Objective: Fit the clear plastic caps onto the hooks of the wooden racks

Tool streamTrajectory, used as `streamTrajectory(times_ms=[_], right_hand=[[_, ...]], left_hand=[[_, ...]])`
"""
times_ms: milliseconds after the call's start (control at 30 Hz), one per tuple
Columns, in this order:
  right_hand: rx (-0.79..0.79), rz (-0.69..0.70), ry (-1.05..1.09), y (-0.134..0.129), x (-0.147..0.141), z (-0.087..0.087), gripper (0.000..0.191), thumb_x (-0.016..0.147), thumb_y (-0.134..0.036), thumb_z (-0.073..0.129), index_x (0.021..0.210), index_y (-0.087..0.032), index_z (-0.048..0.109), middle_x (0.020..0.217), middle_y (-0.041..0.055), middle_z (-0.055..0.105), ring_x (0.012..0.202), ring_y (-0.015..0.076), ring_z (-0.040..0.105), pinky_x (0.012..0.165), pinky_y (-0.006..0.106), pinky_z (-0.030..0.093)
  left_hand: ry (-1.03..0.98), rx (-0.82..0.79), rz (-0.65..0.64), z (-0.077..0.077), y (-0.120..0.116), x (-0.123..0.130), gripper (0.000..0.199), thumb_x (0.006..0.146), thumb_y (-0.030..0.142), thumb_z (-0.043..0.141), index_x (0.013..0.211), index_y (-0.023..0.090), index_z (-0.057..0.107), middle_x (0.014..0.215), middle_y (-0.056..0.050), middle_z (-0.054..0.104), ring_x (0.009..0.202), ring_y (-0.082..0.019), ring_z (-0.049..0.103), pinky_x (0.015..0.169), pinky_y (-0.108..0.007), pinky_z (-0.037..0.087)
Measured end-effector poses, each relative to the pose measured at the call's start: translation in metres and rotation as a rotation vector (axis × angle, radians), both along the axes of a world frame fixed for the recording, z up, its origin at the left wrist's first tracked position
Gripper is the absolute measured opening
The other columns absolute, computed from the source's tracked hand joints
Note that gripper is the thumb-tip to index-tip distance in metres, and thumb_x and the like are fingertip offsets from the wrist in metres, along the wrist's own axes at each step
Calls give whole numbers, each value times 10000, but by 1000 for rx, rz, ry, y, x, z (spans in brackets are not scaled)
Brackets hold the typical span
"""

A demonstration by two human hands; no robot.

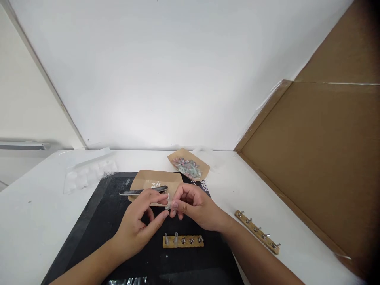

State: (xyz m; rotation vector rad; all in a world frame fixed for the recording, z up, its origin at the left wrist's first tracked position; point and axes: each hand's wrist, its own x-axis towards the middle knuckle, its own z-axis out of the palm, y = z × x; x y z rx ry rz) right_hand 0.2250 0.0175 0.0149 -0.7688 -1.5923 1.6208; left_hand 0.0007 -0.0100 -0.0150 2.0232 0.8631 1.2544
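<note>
Two-fifths along, apparently: shows tips (176, 240) at left end of strip (187, 245), seems bare elsewhere. Beyond strip, pinches clear piece (168, 206) in right hand (197, 208); curls left hand (137, 222) narrowly beside, cannot tell if gripping.

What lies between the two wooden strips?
The right forearm crosses between the strip on the black mat and the other strip on the white table; the head view shows this.
</note>
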Motion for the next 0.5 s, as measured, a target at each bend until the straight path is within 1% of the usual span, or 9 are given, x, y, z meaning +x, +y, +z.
streamTrajectory(times_ms=[100,167,300,433,500], right_hand=[[8,15,9,-1,-1,0,322,907,-463,789,886,-188,622,807,23,761,644,108,642,610,232,513],[6,16,13,-2,-1,1,317,908,-464,785,884,-193,623,797,17,756,660,114,657,613,232,518],[0,21,-15,-1,-1,2,312,913,-468,775,880,-201,619,800,18,762,652,117,652,618,239,516],[-2,8,-41,1,0,0,336,905,-493,774,872,-203,609,794,17,764,625,115,636,612,244,509],[9,-12,-33,3,1,-1,342,910,-504,766,876,-204,606,784,13,757,627,118,635,614,247,510]], left_hand=[[11,4,-32,3,0,0,284,999,179,645,1262,274,693,1099,-78,654,831,-139,667,565,-178,551],[15,13,-34,4,0,-1,251,998,187,653,1230,256,716,1056,-78,671,824,-142,667,565,-179,547],[-1,2,7,5,0,0,214,999,203,657,1190,247,743,1021,-76,693,848,-155,687,554,-175,538],[-27,-70,50,3,0,1,174,1002,241,659,1144,248,758,1032,-62,691,757,-124,678,502,-160,522],[-42,-109,75,3,0,1,154,1002,265,659,1116,243,761,1036,-58,690,745,-120,676,479,-152,510]])
